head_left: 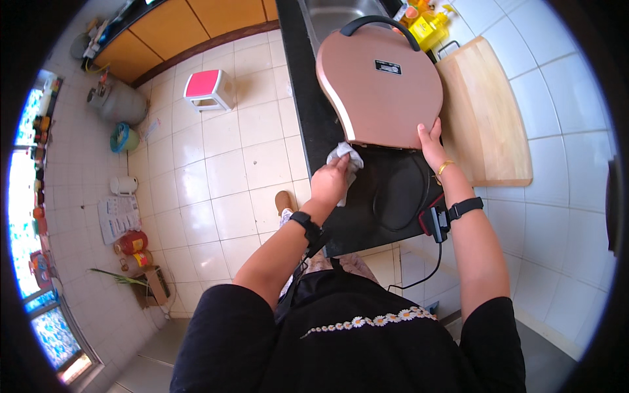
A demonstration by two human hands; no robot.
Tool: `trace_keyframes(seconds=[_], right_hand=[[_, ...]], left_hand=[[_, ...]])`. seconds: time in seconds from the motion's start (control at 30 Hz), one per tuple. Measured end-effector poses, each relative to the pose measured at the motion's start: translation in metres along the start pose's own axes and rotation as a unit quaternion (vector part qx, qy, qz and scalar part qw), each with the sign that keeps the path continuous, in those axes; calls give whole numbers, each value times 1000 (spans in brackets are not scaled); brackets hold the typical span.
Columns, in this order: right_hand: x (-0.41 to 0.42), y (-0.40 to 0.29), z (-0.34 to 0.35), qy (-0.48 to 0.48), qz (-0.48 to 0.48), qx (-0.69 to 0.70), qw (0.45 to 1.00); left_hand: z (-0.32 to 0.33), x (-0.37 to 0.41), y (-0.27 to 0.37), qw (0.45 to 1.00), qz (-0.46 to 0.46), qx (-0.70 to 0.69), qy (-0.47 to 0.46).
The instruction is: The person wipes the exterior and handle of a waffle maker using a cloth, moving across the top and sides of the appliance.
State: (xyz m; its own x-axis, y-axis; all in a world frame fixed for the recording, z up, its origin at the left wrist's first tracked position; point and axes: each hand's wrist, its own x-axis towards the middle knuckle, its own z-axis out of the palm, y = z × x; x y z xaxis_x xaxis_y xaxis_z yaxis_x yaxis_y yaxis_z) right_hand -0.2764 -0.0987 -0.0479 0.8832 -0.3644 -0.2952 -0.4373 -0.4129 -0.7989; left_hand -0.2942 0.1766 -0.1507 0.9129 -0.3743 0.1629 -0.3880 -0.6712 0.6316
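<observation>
A brown-pink electric griddle with a black arched handle rests on the black countertop. Its lid faces me, and the underside is hidden. My left hand pinches a crumpled white cloth or tissue at the griddle's near left corner. On the near right corner, my right hand grips the edge, thumb on top and the other fingers partly hidden. A dark rounded outline, perhaps a looped cord, shows on the counter between my forearms.
Right of the griddle, a wooden cutting board leans by the tiled wall. Beyond are a steel sink and a yellow pump bottle. A black device with a cable sits beside my right forearm. Leftward stand a stool and gas cylinder.
</observation>
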Motion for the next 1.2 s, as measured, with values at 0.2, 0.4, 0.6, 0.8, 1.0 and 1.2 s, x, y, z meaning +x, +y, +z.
trace_keyframes(seconds=[0.2, 0.4, 0.6, 0.8, 1.0, 1.2], right_hand=[[-2, 2, -6, 6, 22, -35, 999], [20, 32, -10, 23, 23, -93, 995], [-5, -25, 0, 89, 46, -289, 952], [-1, -60, 39, 92, -162, -368, 911], [13, -77, 91, 68, -199, -423, 881], [10, -68, 97, 115, -237, -492, 830]], left_hand=[[-29, 4, -2, 995, -28, -90, 28], [4, 36, -2, 997, -21, -76, 21], [-16, 6, -23, 993, -17, -111, -17], [-43, 60, -22, 964, -88, -237, 83], [-4, 66, -28, 984, -81, -154, 28], [-33, 61, -41, 983, -87, -160, -39]])
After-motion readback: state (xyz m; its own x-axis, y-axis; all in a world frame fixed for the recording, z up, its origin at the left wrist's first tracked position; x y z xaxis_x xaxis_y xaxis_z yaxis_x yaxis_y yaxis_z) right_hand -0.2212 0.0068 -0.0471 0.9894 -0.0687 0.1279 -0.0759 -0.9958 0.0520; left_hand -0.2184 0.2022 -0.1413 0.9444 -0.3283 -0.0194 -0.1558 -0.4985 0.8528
